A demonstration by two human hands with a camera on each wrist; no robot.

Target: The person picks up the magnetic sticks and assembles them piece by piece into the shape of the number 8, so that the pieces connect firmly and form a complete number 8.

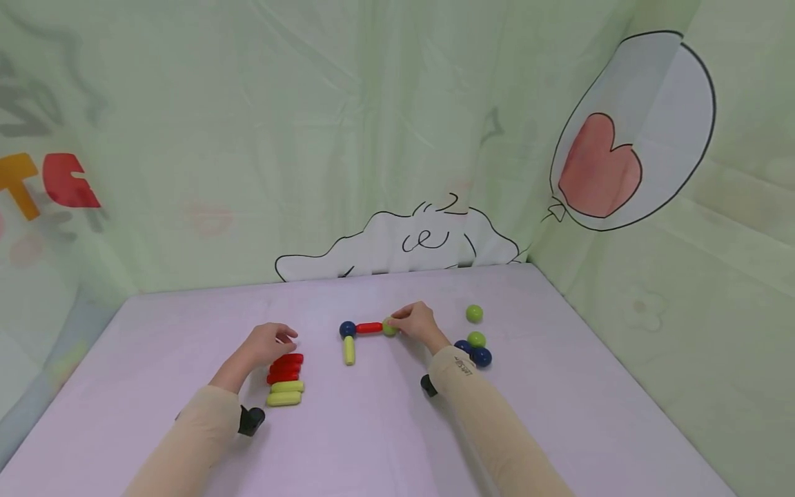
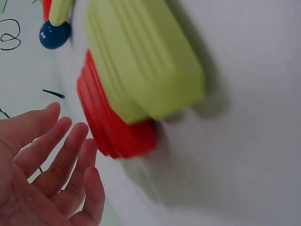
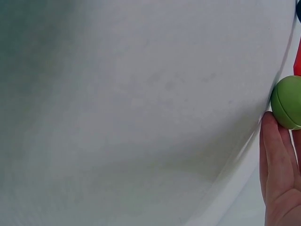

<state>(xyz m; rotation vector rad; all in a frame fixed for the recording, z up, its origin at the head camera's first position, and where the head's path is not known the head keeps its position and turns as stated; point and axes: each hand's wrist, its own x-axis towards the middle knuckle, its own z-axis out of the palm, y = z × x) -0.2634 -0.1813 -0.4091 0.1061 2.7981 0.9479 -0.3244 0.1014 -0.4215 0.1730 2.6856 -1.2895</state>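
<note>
Head view of a pale pink tabletop [image 1: 373, 428] backed by a light green printed curtain [image 1: 310, 138]. The right hand [image 1: 417, 323] rests at the right end of a small built figure: its fingertips [image 3: 273, 141] touch a green ball [image 1: 389, 327], though whether the grip is pinched on the ball or merely laid against it cannot be told — the wrist view shows only straight fingers beside the ball [image 3: 288, 102]. The green ball sits against one end of a red rod [image 1: 369, 328], whose other end meets a dark blue ball [image 1: 347, 329]; from that blue ball a yellow rod [image 1: 350, 351] runs toward the person. The left hand [image 1: 267, 344] lies just beside the far end of a row of spare rods, its grip apart and holding nothing, with the fingers [image 2: 66, 155] spread and relaxed close to the red pieces. This row comprises red rods [image 1: 286, 367] next to the hand and yellow rods [image 1: 285, 393] nearer the person, all lying side by side. To the right of the right wrist lie loose balls — one green ball [image 1: 475, 314] farther back, and a cluster of another green one [image 1: 476, 339] and two blue balls [image 1: 481, 356] near the sleeve [image 1: 491, 421].
</note>
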